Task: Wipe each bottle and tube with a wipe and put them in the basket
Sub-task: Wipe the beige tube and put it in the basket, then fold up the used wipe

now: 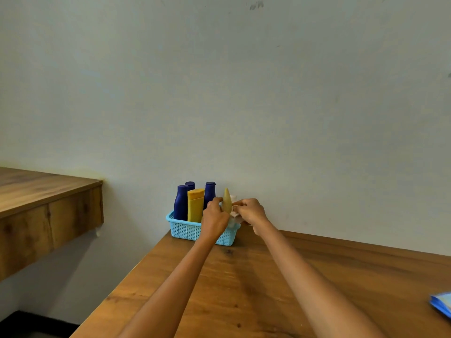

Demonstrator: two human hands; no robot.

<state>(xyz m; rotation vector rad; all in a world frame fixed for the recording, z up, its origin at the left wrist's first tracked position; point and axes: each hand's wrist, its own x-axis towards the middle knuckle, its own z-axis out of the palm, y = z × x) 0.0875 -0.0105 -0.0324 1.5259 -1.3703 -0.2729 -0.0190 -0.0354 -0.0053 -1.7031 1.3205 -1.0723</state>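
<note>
In the head view, the left hand (214, 215) grips an olive tube (226, 201) upright above the right end of the blue basket (185, 230), while the right hand (251, 212) pinches a white wipe (235, 214) against it. Three navy bottles (181, 203) and a yellow tube (195, 204) already stand inside. Judged, wiping is nearly done; next, the tube needs lowering into the basket.

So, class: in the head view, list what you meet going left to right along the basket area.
Front blue bottle → yellow tube → right blue bottle → left hand → olive tube → right hand, gripping the wipe.
</note>
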